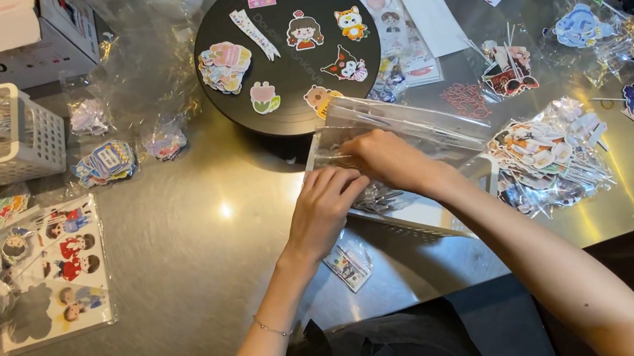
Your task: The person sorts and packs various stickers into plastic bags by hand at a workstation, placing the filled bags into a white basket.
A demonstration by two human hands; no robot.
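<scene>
On a cluttered steel table [202,257], both hands, left [324,207] and right [387,159], are pinching a clear bag [398,126] at twelve o'clock, likely risking spilled stickers if tilted.

Round board [297,112] behind clear bag [403,125] at table [189,285] centre; basket [29,149] far left, sticker sheet [55,278] before it, topper pile [553,151] right of bag.

Bright overhead light; glare spot on steel table [225,210]; plastic wrappers glint; edges dim, perhaps slightly bent.
</scene>
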